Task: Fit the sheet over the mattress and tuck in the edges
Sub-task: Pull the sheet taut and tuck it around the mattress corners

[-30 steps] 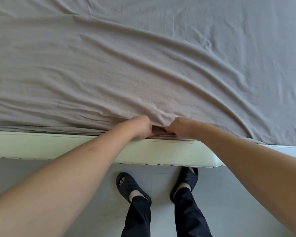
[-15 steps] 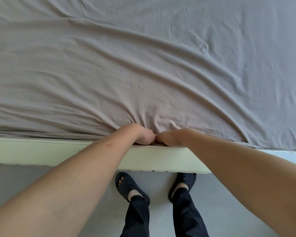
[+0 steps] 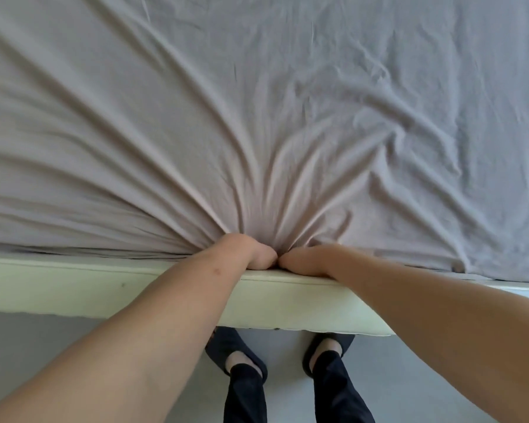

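**Both hands at the near edge of the bed**

Grey sheet (image 3: pixel 257 102) spread over the whole top of the mattress, gathered into tight folds fanning out from one spot at the near edge. Left hand (image 3: pixel 251 254) and right hand (image 3: pixel 306 259) side by side at that spot, knuckles almost touching, both pressed down where sheet meets the pale bed frame (image 3: pixel 74 285). Fingers of both curled under and out of sight; seemingly bunched on the sheet's edge, though the grip itself hidden beneath the hands. Sheet edge lying along the top of the frame to the left of the hands, already down in the gap or close to it; to the right, looser wrinkles and a hem draped over the frame near the far right. Below the frame, grey floor (image 3: pixel 43 361), two feet in dark sandals (image 3: pixel 235 352) and dark trouser legs (image 3: pixel 245 398), standing close to the bed.
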Motion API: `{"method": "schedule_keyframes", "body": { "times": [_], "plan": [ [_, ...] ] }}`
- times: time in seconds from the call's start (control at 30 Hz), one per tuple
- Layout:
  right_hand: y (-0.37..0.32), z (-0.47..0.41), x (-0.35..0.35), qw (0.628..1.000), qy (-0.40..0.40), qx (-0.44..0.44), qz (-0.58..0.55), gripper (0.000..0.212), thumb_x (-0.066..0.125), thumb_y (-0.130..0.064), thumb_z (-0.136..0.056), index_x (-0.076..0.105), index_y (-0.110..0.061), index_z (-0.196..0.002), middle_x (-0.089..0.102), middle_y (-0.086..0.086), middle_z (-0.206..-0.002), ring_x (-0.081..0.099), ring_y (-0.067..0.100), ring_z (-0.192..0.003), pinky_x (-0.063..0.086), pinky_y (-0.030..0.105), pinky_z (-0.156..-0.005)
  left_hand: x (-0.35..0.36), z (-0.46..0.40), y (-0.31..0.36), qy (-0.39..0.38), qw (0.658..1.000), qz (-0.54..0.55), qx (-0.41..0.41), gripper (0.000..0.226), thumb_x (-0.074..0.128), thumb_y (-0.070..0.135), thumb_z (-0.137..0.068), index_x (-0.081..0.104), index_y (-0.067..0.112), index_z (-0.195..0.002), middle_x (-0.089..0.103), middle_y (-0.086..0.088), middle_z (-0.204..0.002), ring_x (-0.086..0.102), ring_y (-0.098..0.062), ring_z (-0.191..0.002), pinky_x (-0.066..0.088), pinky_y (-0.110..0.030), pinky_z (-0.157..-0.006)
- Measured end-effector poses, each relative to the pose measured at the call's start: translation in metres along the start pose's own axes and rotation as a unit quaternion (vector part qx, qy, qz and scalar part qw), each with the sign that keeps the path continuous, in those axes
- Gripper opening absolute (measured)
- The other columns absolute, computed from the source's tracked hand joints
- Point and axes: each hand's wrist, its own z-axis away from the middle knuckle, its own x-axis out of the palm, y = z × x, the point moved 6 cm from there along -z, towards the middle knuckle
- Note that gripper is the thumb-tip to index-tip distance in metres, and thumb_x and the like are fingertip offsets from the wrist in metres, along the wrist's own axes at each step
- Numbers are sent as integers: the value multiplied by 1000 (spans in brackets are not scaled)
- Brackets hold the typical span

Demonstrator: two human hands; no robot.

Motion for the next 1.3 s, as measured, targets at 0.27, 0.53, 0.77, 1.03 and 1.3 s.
{"method": "schedule_keyframes", "body": {
  "times": [0.27,0.53,0.77,1.03,1.3],
  "plan": [
    [12,44,-15,997,51,-59,7,46,35,-50,-107,58,-26,-137,51,1,-144,46,23,-132,31,36,-109,4,26,12,12,997,31,62,36,38,33,-108,65,18,-126,64,-1,-127,61,-22,-111,44,-37,-98],
    [0,21,-5,998,-32,-53,-31,58,26,-54,-106,39,-25,-155,35,2,-161,35,25,-146,19,44,-118,0,58,12,17,995,-3,100,38,39,31,-106,58,18,-136,58,-2,-140,57,-19,-116,40,-31,-100],
    [-12,27,0,1000,13,-4,-16,41,27,-12,-110,45,2,-144,44,16,-152,43,30,-139,32,29,-106,-2,77,-19,79,996,-28,33,23,36,7,-103,59,5,-101,64,-11,-113,58,-22,-97,44,-24,-80],
    [6,52,-36,969,243,-5,-48,18,55,-26,-90,66,-11,-89,70,10,-94,67,30,-90,55,37,-77,-7,71,-2,81,996,21,19,45,29,28,-109,50,20,-148,46,-1,-155,48,-24,-136,37,-41,-113],
    [133,87,-60,971,222,74,54,31,50,-13,-95,74,-15,-115,70,7,-115,66,27,-107,54,30,-87,-34,54,81,228,939,208,150,19,62,28,-90,77,18,-84,75,0,-79,70,-25,-77,56,-33,-74]
  ]
}}
